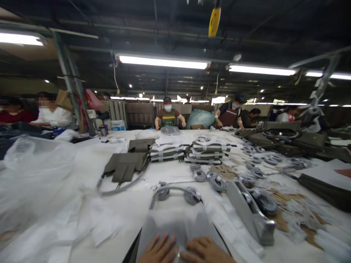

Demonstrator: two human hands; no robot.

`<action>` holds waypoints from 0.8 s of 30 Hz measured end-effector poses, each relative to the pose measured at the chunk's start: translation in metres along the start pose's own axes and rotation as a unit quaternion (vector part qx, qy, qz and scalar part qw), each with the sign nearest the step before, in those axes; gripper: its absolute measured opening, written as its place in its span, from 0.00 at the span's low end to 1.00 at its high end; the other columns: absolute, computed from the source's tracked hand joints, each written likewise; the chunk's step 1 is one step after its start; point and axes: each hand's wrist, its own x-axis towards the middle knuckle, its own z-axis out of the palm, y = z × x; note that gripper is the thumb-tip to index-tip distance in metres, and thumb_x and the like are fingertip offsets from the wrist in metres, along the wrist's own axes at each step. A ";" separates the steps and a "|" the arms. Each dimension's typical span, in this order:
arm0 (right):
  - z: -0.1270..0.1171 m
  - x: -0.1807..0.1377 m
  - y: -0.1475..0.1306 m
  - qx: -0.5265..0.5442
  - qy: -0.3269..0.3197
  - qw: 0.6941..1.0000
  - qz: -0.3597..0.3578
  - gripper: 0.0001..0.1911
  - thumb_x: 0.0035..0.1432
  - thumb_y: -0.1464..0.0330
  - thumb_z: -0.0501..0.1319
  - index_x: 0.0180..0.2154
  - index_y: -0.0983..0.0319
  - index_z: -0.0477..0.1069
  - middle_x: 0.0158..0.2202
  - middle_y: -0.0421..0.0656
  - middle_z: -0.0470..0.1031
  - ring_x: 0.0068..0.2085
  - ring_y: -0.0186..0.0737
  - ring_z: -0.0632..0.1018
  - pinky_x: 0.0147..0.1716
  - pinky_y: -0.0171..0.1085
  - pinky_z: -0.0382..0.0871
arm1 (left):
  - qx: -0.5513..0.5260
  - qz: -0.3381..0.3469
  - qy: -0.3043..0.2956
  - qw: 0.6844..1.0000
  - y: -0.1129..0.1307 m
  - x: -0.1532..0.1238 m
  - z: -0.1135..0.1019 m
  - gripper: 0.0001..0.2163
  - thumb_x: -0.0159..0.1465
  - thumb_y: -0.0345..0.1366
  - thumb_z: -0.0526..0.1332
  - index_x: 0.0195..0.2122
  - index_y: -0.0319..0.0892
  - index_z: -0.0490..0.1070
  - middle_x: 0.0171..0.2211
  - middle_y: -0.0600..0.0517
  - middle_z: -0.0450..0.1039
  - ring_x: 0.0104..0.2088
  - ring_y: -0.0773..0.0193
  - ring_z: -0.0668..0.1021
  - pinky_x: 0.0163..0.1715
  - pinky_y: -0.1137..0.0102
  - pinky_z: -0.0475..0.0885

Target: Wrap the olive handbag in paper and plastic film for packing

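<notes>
My left hand (159, 249) and my right hand (205, 250) lie side by side, fingers spread and flat, on a translucent plastic sheet (175, 223). Under the sheet a dark bag shows at its side edges; most of it is covered. A grey strap handle (175, 188) arches out beyond the sheet's far edge, with a coil of grey strap at each end. Neither hand grips anything. To the right of the sheet stands a grey tape dispenser (251, 215).
Ahead lie an olive bag (127, 164) and stacks of folded bags (207, 151). Grey strap coils (216, 180) and brown scraps (279, 197) spread rightward; crumpled clear plastic (38, 160) covers the left. Co-workers (168, 118) stand across the white table (90, 186). A yellow handle (214, 22) hangs overhead.
</notes>
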 end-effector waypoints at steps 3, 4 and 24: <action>-0.005 -0.005 -0.014 0.022 -0.020 0.999 0.033 0.29 0.67 0.59 0.55 0.66 0.51 0.57 0.61 0.48 0.69 0.58 0.51 0.70 0.56 0.51 0.65 | -0.014 -0.022 -0.032 0.999 0.021 -0.007 -0.020 0.26 0.69 0.42 0.57 0.67 0.45 0.57 0.62 0.48 0.68 0.61 0.54 0.71 0.61 0.57 0.67; -0.009 -0.006 -0.017 0.023 -0.029 0.999 0.036 0.27 0.67 0.60 0.54 0.66 0.52 0.57 0.61 0.49 0.68 0.58 0.51 0.70 0.57 0.51 0.64 | -0.033 -0.025 -0.026 0.999 0.026 -0.007 -0.026 0.25 0.69 0.41 0.57 0.66 0.45 0.58 0.60 0.48 0.70 0.60 0.55 0.72 0.62 0.55 0.66; -0.023 0.019 -0.007 0.025 -0.097 0.994 0.050 0.19 0.70 0.55 0.52 0.48 0.55 0.77 0.51 0.40 0.78 0.49 0.40 0.77 0.51 0.39 0.69 | -0.020 0.061 0.061 0.996 0.006 -0.010 -0.009 0.26 0.67 0.43 0.59 0.66 0.60 0.58 0.54 0.61 0.76 0.50 0.65 0.79 0.52 0.74 0.72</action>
